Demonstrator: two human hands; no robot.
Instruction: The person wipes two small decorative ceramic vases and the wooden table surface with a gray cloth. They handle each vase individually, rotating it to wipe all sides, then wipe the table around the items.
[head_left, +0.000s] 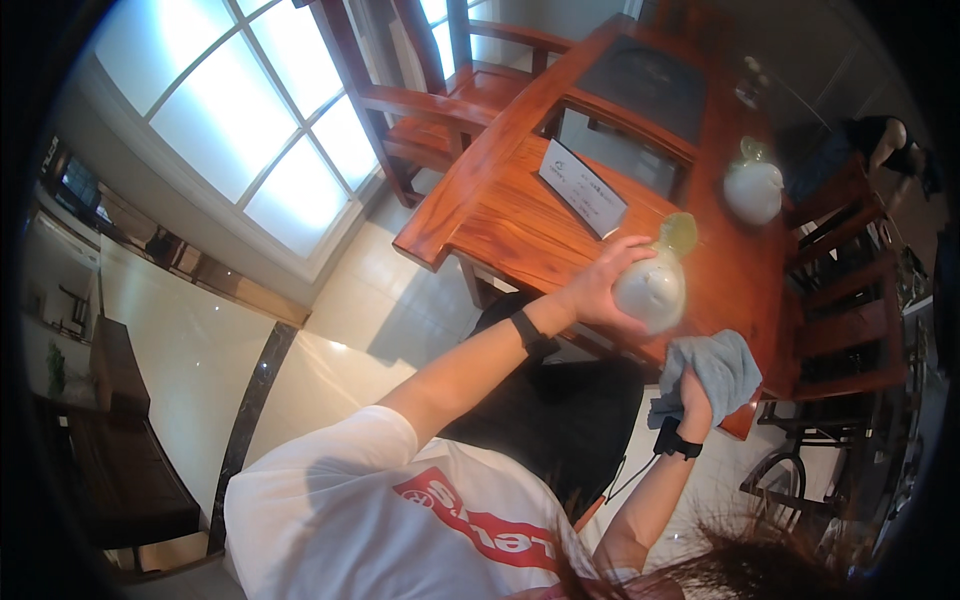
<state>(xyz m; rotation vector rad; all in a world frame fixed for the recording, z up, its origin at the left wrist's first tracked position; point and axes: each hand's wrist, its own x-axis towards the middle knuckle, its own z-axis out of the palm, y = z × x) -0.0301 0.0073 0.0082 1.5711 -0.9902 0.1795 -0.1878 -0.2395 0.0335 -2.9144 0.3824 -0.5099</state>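
Observation:
My left hand (604, 289) grips the side of a glossy white rounded ornament (654, 296), which is topped by a translucent green leaf-shaped piece (679, 234). The ornament is at the near part of a polished reddish wooden table (517, 202); whether its base touches the wood I cannot tell. A folded grey-blue cloth (720, 375) is bunched in my right hand (696, 397), at the table's near right corner. The cloth covers most of those fingers. A gap separates it from the ornament.
A white card (581, 191) bearing writing stands on the table beside a recessed opening. Farther right sits a similar white ornament (754, 191). Wooden armchairs (435, 112) line the left side; more chairs (847, 337) stand right. Another person (889, 142) bends at the far right.

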